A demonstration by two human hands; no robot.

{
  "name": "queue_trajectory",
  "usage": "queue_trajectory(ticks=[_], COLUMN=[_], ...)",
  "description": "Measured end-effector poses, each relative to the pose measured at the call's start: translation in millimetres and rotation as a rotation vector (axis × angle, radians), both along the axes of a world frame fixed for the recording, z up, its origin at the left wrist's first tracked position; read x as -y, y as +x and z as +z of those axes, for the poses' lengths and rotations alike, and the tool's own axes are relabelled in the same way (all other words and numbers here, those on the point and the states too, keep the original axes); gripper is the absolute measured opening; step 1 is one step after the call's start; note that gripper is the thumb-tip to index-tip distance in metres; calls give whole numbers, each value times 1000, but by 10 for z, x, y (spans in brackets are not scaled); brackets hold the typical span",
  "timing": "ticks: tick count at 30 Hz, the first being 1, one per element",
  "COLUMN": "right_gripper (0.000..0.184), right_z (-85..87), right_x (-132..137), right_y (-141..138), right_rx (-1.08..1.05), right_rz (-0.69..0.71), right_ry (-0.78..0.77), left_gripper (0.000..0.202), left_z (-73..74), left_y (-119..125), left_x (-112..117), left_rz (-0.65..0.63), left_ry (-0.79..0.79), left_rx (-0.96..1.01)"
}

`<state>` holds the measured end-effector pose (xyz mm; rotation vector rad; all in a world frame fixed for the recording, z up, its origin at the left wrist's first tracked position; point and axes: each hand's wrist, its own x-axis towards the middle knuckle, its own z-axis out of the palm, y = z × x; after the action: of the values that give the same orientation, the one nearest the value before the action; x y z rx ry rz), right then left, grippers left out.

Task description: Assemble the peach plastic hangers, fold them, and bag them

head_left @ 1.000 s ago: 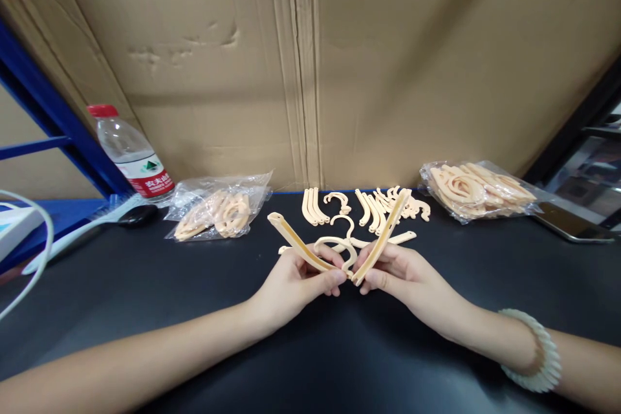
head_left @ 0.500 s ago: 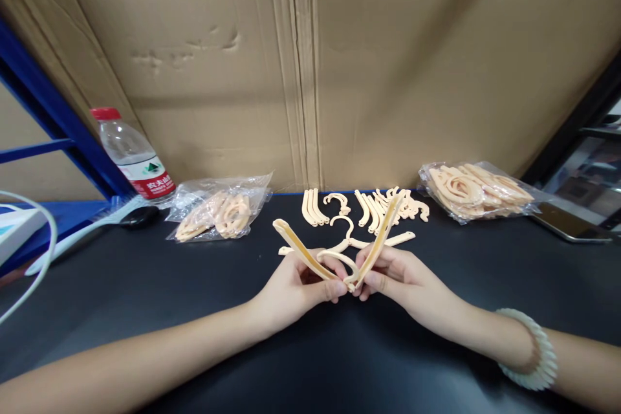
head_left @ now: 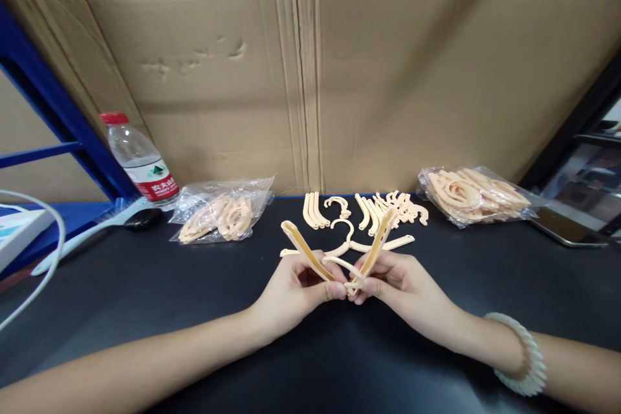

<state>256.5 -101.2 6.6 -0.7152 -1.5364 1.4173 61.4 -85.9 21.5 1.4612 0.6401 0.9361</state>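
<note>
I see my left hand (head_left: 295, 288) and right hand (head_left: 398, 281) close together, each pinching a peach plastic hanger arm (head_left: 305, 251) over the black table (head_left: 145, 284)

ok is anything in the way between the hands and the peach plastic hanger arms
Nothing visible. The left hand pinches one peach plastic hanger arm, the right hand the other hanger arm, in direct contact, above the black table.
</note>
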Motion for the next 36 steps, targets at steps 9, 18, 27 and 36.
queue_trajectory(ticks=[9, 18, 27, 36], right_gripper=[8, 21, 28, 25], right_z=[58, 75, 353, 387], right_x=[58, -49, -490, -581], right_y=[-36, 47, 679, 868], right_rx=[31, 53, 392, 945], right_rz=[-48, -151, -18, 45], right_ry=[31, 10, 29, 464], left_gripper=[10, 19, 25, 16], left_z=[22, 11, 70, 97], left_y=[7, 20, -256, -642], left_x=[29, 25, -265, -592], left_rz=[64, 249, 244, 85], left_ry=[-31, -74, -77, 487], left_rx=[20, -56, -116, -477])
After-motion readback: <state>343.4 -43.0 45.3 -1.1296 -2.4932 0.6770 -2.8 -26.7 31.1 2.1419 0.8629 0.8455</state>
